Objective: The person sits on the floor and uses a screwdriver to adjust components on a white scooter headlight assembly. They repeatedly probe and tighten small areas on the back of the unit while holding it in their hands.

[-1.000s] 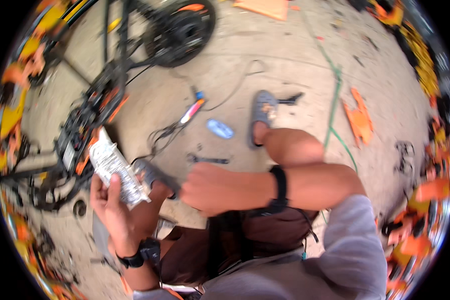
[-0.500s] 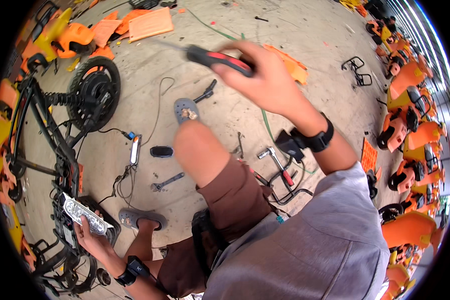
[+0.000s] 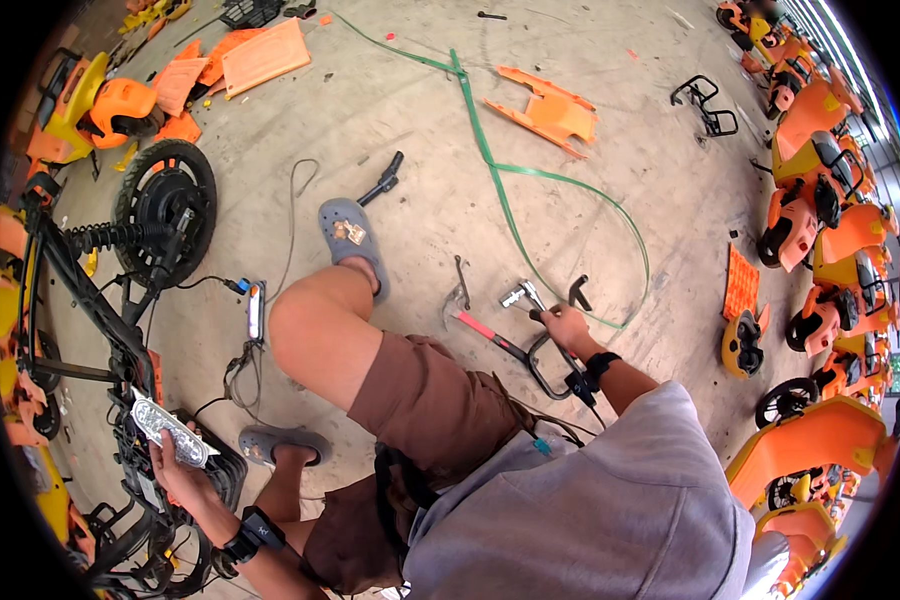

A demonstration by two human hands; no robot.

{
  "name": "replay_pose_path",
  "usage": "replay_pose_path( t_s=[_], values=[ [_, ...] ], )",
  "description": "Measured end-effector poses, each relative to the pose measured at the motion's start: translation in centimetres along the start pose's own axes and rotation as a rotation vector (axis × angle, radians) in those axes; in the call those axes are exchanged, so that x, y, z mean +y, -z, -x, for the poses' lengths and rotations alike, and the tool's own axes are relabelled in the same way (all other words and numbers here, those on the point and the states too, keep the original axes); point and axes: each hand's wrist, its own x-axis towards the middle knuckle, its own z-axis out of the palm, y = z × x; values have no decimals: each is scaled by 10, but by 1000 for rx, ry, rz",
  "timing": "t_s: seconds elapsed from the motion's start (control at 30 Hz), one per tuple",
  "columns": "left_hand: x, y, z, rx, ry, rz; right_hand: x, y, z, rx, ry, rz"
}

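Lamp point(image 3: 170, 430), long and rounded, with a clear, silvery face, is in your left hand point(image 3: 182, 480). You grip it by the near part: your fingers lie on its face, and how they pass behind it I cannot see. The hand is bent only as much as the lamp's thickness asks, and the lamp lies tilted, its patterned side up. It is held over the bare motorbike frame point(image 3: 95, 300), just beside a black box point(image 3: 220, 460); whether the lamp touches the frame, I cannot tell.

Your right hand point(image 3: 567, 330) is low at the floor point(image 3: 420, 120), on your other side, among the tools. Its fingers are bent inward, and the hand covers the near end of a shiny socket wrench point(image 3: 518, 293). I cannot tell if you grip this wrench, only touch it, or hold another tool there, because the palm is hidden. Near the hand, a tool with a red handle point(image 3: 480, 328) lies slanting, and a black bent bar point(image 3: 545, 375) is just beside it. A curved black piece point(image 3: 579, 293) is near your knuckles.

Between your two hands is your raised knee point(image 3: 320, 325). Farther forward, a green strap point(image 3: 485, 140) makes a loop on the floor, and an orange panel point(image 3: 555, 112) lies near it.
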Motion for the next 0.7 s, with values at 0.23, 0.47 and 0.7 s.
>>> replay_pose_path(
  t_s=[0.23,0.47,0.7],
  values=[
    [1,-36,6,-52,-7,8,-18,-27,11,10,133,113],
    [0,-34,7,-62,-30,21,-24,-51,20,-55,152,226],
    [5,-22,10,-32,-10,56,-42,-53,-2,-123,162,351]
  ],
)
